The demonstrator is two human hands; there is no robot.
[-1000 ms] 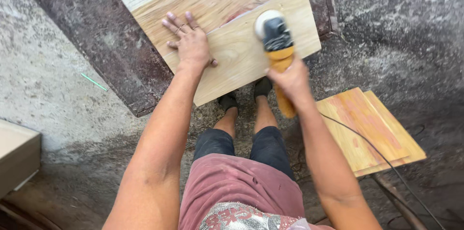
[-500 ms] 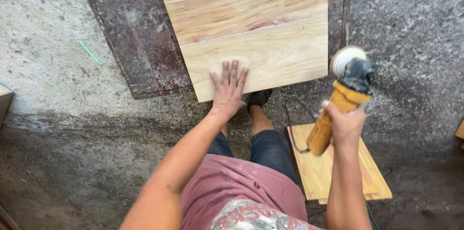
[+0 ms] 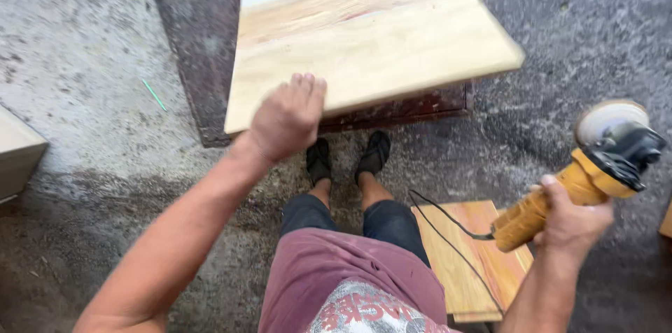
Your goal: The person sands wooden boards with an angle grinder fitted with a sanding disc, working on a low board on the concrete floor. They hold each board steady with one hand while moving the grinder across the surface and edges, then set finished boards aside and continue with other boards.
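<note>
My left hand grips the near edge of a large pale wooden board, which is tilted up off the dark slab beneath it. My right hand holds a yellow and black angle grinder by its handle, out to the right and away from the board. Its round sanding disc faces up and to the left. The grinder's black cord loops down across my lap side.
A smaller reddish wooden board lies on the floor by my right leg. My feet in black shoes stand at the slab's near edge. A pale box corner sits at the left on the rough concrete floor.
My right hand swung the grinder off the board and out to the right. My left hand slid from flat on the board to its near edge, and the board's near edge has lifted.
</note>
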